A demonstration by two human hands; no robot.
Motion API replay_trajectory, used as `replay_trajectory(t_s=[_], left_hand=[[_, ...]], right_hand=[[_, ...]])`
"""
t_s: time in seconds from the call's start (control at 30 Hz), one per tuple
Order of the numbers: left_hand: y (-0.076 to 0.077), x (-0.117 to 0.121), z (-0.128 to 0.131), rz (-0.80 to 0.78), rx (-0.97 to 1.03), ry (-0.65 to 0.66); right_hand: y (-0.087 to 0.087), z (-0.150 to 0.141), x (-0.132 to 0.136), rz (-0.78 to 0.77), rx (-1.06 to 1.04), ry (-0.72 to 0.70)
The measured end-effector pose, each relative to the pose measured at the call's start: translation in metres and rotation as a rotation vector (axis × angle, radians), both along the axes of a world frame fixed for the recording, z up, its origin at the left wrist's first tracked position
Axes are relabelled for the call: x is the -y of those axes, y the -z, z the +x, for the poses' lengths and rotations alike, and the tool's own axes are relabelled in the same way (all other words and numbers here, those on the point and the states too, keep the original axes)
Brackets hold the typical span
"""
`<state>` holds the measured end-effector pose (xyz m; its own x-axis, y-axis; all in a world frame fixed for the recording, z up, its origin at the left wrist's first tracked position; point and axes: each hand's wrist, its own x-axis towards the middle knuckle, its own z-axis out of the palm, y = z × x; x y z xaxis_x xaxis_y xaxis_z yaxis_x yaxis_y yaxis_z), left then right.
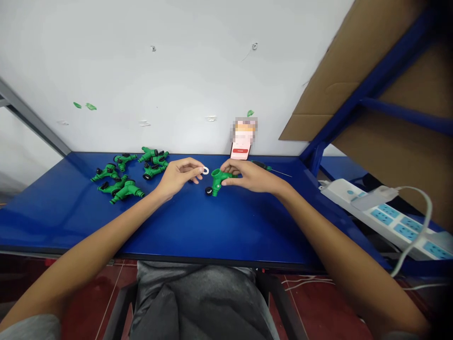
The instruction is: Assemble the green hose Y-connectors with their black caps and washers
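Between thumb and fingertips, my left hand (180, 177) pinches a small white ring washer (205, 171). My right hand (247, 175) grips a green plastic hose splitter (216, 178), its round opening tilted up toward the washer. The washer and the splitter are a short gap apart. A small black round part (208, 191) lies at the splitter's lower left; whether it is joined to it I cannot tell. Another dark piece is partly hidden under my left fingers. Behind my right hand lies a screwdriver (260, 165) with a dark handle and a thin shaft pointing right.
Several green splitters with black knobs (128, 190) lie at the left on the blue table (198, 226). A phone (241, 141) leans against the white wall at the back. To the right are a white power strip (385, 219) with a plugged-in cable and a blue metal frame (318, 158).
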<state>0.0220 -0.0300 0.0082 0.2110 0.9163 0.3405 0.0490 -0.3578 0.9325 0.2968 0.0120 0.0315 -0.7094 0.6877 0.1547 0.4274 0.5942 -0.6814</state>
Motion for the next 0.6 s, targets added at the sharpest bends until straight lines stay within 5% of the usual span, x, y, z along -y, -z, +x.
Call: replay_trajectory(t_s=[0.17,0.6], left_hand=[[-0.006,0.006,0.001,0.003,-0.022,0.018],[-0.007,0.013,0.006,0.105,-0.075,-0.069]], right_hand=[[0.002,-0.015,0.010,0.178,-0.123,-0.043],[0.014,-0.024,0.012,0.128,-0.281,-0.003]])
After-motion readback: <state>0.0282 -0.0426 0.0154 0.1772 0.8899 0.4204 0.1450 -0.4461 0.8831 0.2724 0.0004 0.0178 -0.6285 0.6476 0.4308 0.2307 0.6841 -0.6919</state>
